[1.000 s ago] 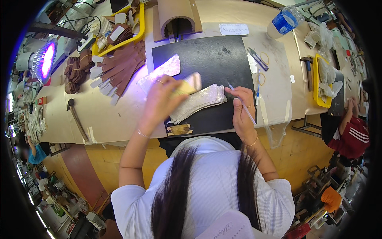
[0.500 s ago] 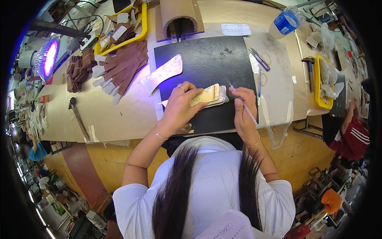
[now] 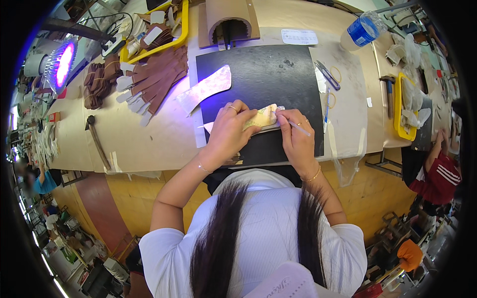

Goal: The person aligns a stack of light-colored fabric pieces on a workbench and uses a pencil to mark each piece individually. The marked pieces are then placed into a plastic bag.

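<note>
Over the black mat [image 3: 263,64], my left hand [image 3: 226,133] grips a cream-yellow, round-ended flat template [image 3: 267,115], its fingers pressing on the upper face. A paler layer shows along the template's edge; what the layers are made of I cannot make out. My right hand [image 3: 297,136] pinches a slim, whitish pen-like stick [image 3: 301,130] near its tip. That tip is hidden by the fingers, right beside the template's right end. Farther left, a pale curved flat piece [image 3: 211,89] lies across the mat's edge under purplish light.
Brown strips [image 3: 161,74] fan out at left, near a yellow tray [image 3: 185,30] and a hammer [image 3: 97,141]. A glowing lamp [image 3: 62,67] stands far left. Beyond the mat is a tunnel-shaped stand [image 3: 229,17]. Snips [image 3: 328,74], a blue pen [image 3: 327,105] and a bottle [image 3: 360,34] lie to the right.
My right hand has moved left, bringing the stick's tip from just off the template to its right end. My left hand keeps its grip on the template. The view has shifted slightly.
</note>
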`<state>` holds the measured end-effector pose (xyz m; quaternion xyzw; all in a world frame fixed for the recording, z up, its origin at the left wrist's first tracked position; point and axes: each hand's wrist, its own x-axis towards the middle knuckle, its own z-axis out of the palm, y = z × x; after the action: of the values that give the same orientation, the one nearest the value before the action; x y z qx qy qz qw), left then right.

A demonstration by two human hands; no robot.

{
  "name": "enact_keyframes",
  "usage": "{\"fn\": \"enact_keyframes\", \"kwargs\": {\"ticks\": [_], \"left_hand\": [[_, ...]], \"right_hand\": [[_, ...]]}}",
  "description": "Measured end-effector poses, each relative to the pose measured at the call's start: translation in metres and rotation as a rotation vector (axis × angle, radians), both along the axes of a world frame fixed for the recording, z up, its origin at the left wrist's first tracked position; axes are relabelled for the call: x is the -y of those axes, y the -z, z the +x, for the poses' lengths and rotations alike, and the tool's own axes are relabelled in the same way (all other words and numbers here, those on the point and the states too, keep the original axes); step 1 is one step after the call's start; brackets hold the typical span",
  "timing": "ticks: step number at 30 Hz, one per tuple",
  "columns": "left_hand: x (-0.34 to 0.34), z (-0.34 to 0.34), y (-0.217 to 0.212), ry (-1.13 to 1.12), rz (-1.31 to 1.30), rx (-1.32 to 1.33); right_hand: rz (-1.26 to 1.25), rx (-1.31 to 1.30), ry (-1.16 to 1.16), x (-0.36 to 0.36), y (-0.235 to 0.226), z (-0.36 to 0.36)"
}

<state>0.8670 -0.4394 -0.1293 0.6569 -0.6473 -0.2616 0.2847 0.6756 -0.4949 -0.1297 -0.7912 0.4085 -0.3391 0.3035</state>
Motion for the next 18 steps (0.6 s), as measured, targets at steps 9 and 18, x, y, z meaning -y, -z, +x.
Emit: {"fn": "enact_keyframes", "kwargs": {"ticks": [9, 18], "left_hand": [[-0.001, 0.0, 0.001, 0.013, -0.063, 0.029], [0.003, 0.014, 0.001, -0.021, 0.002, -0.037]], "right_hand": [[-0.208, -0.152, -0.113, -0.003, -0.011, 0.003], [-0.058, -0.022, 0.017, -0.001, -0.019, -0.016]]}}
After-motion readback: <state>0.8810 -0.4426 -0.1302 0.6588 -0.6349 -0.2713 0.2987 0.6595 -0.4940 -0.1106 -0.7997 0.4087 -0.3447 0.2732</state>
